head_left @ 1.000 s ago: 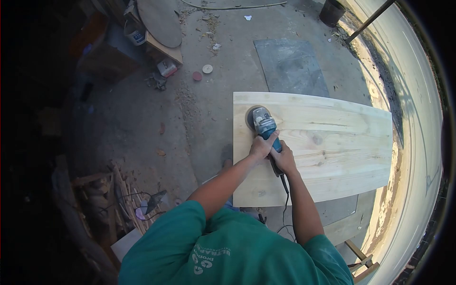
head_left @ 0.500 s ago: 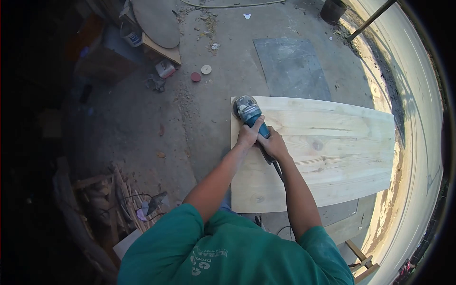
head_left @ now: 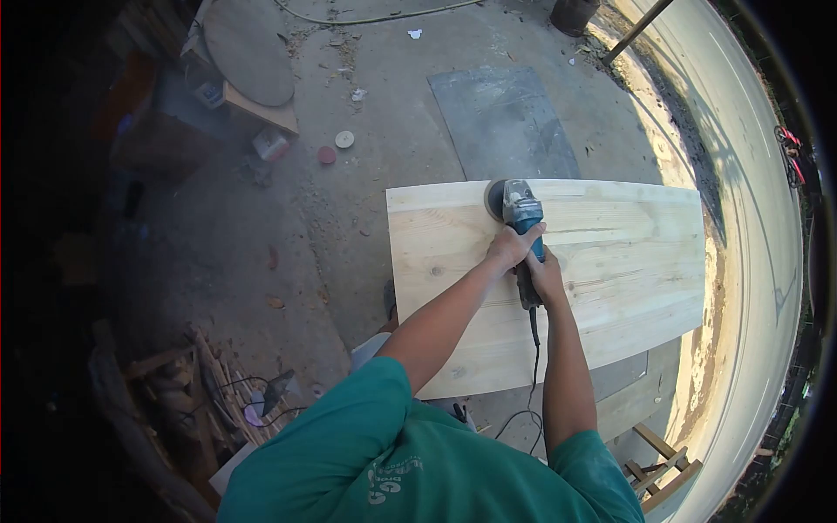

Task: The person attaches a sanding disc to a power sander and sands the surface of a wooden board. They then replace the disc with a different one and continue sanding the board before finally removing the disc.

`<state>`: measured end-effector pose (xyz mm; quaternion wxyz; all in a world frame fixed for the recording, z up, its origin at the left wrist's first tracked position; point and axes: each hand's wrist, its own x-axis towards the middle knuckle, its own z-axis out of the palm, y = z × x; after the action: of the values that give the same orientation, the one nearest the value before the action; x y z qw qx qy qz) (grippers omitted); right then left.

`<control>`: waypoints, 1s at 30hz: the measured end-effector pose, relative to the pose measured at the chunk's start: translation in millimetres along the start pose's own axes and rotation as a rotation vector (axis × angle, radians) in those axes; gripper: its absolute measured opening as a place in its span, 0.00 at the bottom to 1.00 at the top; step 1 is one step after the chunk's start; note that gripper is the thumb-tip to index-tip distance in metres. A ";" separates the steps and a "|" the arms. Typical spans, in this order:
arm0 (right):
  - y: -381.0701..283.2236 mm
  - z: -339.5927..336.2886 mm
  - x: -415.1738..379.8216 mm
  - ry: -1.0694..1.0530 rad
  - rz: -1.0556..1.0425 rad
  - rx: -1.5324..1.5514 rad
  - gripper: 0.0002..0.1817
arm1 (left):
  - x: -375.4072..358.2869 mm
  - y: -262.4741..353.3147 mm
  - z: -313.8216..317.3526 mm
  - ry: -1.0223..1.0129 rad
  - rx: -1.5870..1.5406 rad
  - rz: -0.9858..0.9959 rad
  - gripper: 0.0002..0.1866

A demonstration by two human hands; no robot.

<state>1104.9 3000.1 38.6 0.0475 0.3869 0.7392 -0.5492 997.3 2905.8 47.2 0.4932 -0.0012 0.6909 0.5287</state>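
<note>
Sanding disc of a blue angle grinder (head_left: 520, 213) is resting flat on a pale pine panel (head_left: 610, 261) at centre frame, near the panel's upper edge. Left hand (head_left: 508, 248) is clenching the grinder's body; right hand (head_left: 547, 277) is grasping its rear handle, both arms reaching out nearly straight. White lettering on the green shirt (head_left: 410, 462) is unreadable. Dark bucket (head_left: 573, 13) is standing at the top edge, contents hidden.
</note>
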 end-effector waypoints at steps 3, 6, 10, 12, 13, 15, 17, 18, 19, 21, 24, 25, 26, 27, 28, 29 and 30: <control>3.0 -19.5 -14.5 0.086 0.081 0.159 0.25 | 15.0 4.9 30.6 -0.068 0.143 0.016 0.43; 8.1 -11.7 -22.1 0.086 0.058 0.196 0.25 | 14.3 -3.0 33.9 -0.015 0.264 0.039 0.43; 8.2 29.7 -21.0 -0.032 -0.011 -0.049 0.32 | -25.0 -28.9 -21.4 0.061 -0.027 -0.013 0.40; -12.8 61.0 -41.1 -0.124 -0.058 -0.207 0.35 | -50.2 -51.6 -51.2 0.180 -0.111 -0.020 0.38; -21.3 73.2 -50.0 -0.171 -0.088 -0.301 0.36 | -65.6 -64.7 -62.8 0.218 -0.160 -0.005 0.38; -35.4 93.1 -74.5 -0.244 -0.125 -0.421 0.37 | -83.5 -96.4 -81.2 0.321 -0.173 0.031 0.41; -27.2 99.3 -90.1 -0.274 -0.139 -0.441 0.33 | -104.2 -119.2 -77.5 0.388 -0.238 0.035 0.40; -15.5 97.7 -95.0 -0.260 -0.153 -0.426 0.31 | -114.3 -115.4 -72.0 0.365 -0.230 0.023 0.40; -4.8 93.2 -100.4 -0.245 -0.166 -0.411 0.29 | -120.0 -110.0 -60.5 0.341 -0.224 0.011 0.41; 18.1 70.2 -107.7 -0.159 -0.088 -0.295 0.30 | -103.4 -117.8 -38.6 0.186 -0.071 -0.001 0.45; 51.6 42.1 -112.3 -0.107 0.011 -0.107 0.27 | -91.2 -119.0 7.0 0.230 0.121 0.003 0.48; 53.9 39.2 -118.5 -0.099 0.024 -0.066 0.27 | -88.9 -129.2 18.1 0.345 0.195 0.088 0.47; 57.2 41.5 -123.5 -0.123 0.005 -0.109 0.27 | -95.1 -135.3 16.3 0.313 0.130 0.051 0.46; 57.4 47.3 -126.4 -0.143 -0.017 -0.147 0.27 | -103.9 -138.0 7.6 0.281 0.068 0.019 0.45; 57.2 53.5 -129.3 -0.159 -0.040 -0.182 0.27 | -115.2 -141.6 -0.8 0.247 0.011 -0.010 0.44; 49.2 61.7 -138.2 -0.199 -0.114 -0.271 0.29 | -148.4 -130.2 -14.1 0.268 -0.105 -0.003 0.41; 42.7 69.0 -145.5 -0.250 -0.152 -0.339 0.30 | -154.4 -146.4 -16.8 0.340 -0.149 -0.011 0.40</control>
<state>1208.3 2870.0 50.5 0.1615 0.2453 0.8364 -0.4629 1141.7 2748.7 45.1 0.3708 -0.1308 0.7232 0.5678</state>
